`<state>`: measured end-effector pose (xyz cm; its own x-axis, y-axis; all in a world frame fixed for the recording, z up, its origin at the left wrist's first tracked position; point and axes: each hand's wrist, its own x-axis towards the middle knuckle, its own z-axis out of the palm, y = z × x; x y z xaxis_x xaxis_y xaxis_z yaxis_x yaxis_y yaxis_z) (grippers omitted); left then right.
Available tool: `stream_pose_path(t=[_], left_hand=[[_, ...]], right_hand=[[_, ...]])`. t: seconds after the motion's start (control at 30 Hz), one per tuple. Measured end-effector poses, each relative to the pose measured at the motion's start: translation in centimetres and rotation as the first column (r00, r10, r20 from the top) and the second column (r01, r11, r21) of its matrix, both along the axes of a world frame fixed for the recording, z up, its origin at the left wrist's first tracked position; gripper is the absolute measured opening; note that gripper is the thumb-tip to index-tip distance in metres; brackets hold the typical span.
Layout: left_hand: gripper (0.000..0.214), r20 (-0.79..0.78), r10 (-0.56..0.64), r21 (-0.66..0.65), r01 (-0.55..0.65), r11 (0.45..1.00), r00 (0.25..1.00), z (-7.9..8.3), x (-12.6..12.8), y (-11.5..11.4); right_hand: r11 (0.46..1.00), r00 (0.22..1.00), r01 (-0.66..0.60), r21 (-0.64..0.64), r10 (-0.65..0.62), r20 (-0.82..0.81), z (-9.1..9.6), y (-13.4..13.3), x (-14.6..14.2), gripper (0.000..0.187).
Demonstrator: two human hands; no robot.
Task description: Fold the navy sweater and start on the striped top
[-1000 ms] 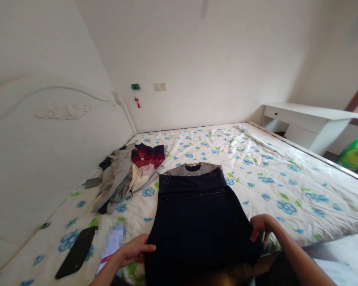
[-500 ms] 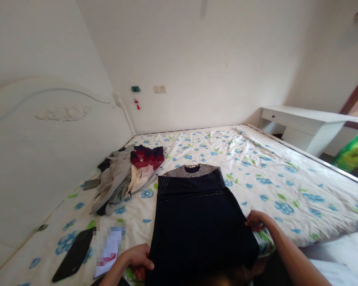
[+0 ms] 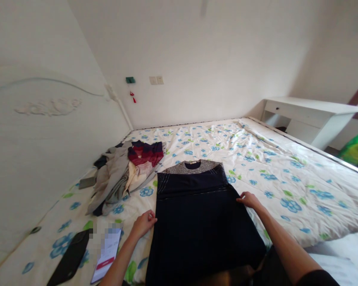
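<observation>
A dark navy sweater (image 3: 197, 222) with a speckled grey yoke and round neck lies spread out on the bed, its neck pointing away from me. My left hand (image 3: 144, 223) is at its left edge, fingers curled, with the fingertips meeting the cloth. On the opposite side my right hand (image 3: 249, 200) pinches the right edge a little below the yoke. The sleeves cannot be seen, and the hem runs toward my lap at the bottom of the view.
A heap of clothes (image 3: 113, 174), grey, red and cream, lies left on the flowered bedsheet (image 3: 289, 186). Nearer me are a black case-like object (image 3: 70, 258) and a phone with a lit screen (image 3: 107, 254). A white headboard (image 3: 47, 151) stands left; a white desk (image 3: 304, 115) stands far right.
Both hands have moved up along the sweater's sides, away from me, the left hand farther than the right. The view has shifted slightly.
</observation>
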<state>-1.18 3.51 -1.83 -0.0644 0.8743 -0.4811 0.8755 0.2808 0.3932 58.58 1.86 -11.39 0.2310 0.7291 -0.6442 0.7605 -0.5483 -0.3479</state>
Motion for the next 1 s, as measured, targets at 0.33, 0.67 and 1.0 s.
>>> stream_pose_path(t=[0.33,0.67,1.0], left_hand=[[0.023,-0.157,-0.017,0.270,0.059,0.961,0.987,-2.8,1.1,6.3],[0.032,-0.109,-0.168,0.282,0.193,0.940,0.980,-7.5,0.5,10.5],[0.016,-0.046,-0.097,0.367,0.107,0.924,0.994,-8.1,0.7,11.1]], right_hand=[[0.938,0.999,0.031,0.345,-0.037,0.012,-2.3,4.9,-4.5,0.030],[0.934,0.991,0.123,0.335,-0.096,-0.094,-6.8,8.7,-4.6,0.040],[0.882,0.971,0.226,0.413,-0.171,-0.166,-6.4,9.9,-4.8,0.042]])
